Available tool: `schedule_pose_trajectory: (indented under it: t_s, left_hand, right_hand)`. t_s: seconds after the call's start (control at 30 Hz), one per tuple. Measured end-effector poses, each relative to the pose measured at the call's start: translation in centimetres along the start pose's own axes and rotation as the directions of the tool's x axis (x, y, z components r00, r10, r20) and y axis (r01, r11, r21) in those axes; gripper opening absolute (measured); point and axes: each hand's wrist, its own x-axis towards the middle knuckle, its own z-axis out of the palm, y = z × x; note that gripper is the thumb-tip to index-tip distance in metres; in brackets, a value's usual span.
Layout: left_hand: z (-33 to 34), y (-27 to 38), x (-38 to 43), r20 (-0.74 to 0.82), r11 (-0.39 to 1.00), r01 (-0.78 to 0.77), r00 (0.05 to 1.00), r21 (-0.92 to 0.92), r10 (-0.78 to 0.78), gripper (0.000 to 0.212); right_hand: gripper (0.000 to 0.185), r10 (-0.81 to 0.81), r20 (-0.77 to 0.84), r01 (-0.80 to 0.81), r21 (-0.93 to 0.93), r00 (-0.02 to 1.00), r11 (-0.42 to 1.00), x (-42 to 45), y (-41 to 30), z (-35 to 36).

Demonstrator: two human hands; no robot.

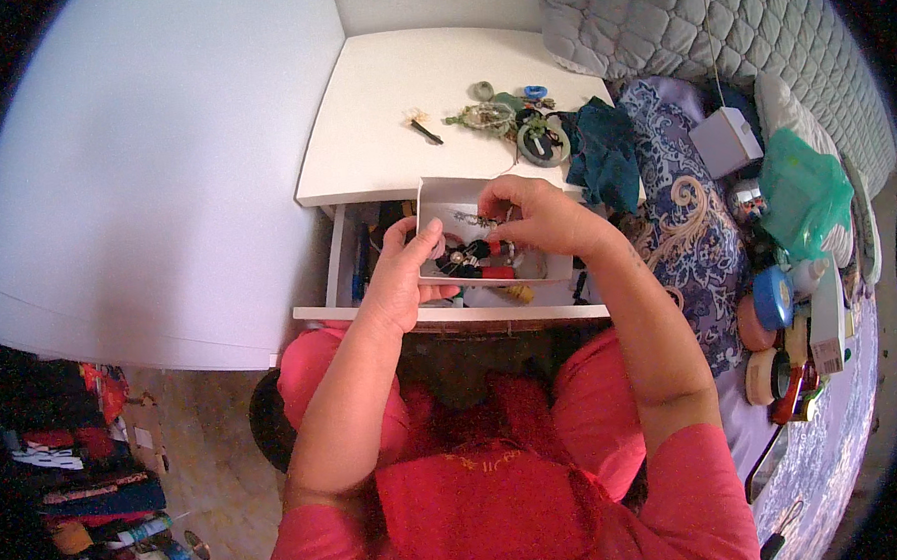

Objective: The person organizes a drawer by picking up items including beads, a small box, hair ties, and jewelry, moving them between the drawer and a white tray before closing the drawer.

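My left hand [407, 270] grips the left side of an open white box [546, 270], thumb over the rim and fingers beneath. The box is held over an open white drawer [495, 314]. Inside the box are black hair accessories [455, 259], one with a pale round ornament, and red pieces [497, 272]. My right hand [539, 212] reaches into the box from the right, with thumb and index finger bent around a small dark ornamental piece [476, 219]. Whether the fingertips pinch that piece is unclear. The left hand, box and right forearm hide parts of the drawer.
On the white tabletop [380, 80] lie a green bangle [565, 143], a blue ring-shaped band [536, 91], a dark clip [427, 132] and dark green cloth [604, 149]. Right, a bed [688, 254] bears jars, a white box [726, 142] and a green plastic bag [805, 189]. A white panel [151, 180] stands left.
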Motion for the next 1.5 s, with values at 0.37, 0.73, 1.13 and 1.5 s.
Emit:
schedule_pose_trajectory:
  t_s: [0.37,0.73,1.13,1.5]
  left_hand:
    - [-0.4,-0.4,0.3,-0.025,1.000,0.013,1.000,0.009,-0.013,0.061]
    - [0.0,-0.4,0.2,-0.016,1.000,0.007,1.000,0.023,-0.007,0.067]
    - [-0.1,-0.5,0.3,-0.013,1.000,0.023,1.000,-0.009,-0.023,0.060]
    - [-0.3,-0.7,0.6,-0.018,1.000,0.017,1.000,0.001,-0.017,0.056]
  right_hand:
    - [0.018,-0.105,-0.345,0.099,-0.033,0.933,0.994,0.4,0.8,-0.3]
    - [0.020,-0.085,-0.575,-0.287,-0.525,0.814,0.801,-0.7,5.8,-3.3]
    - [0.015,-0.043,-0.737,-0.137,-0.182,0.675,0.974,0.2,6.2,-4.6]
    - [0.012,0.126,-0.655,0.387,0.579,0.745,0.718,-0.4,3.1,-4.7]
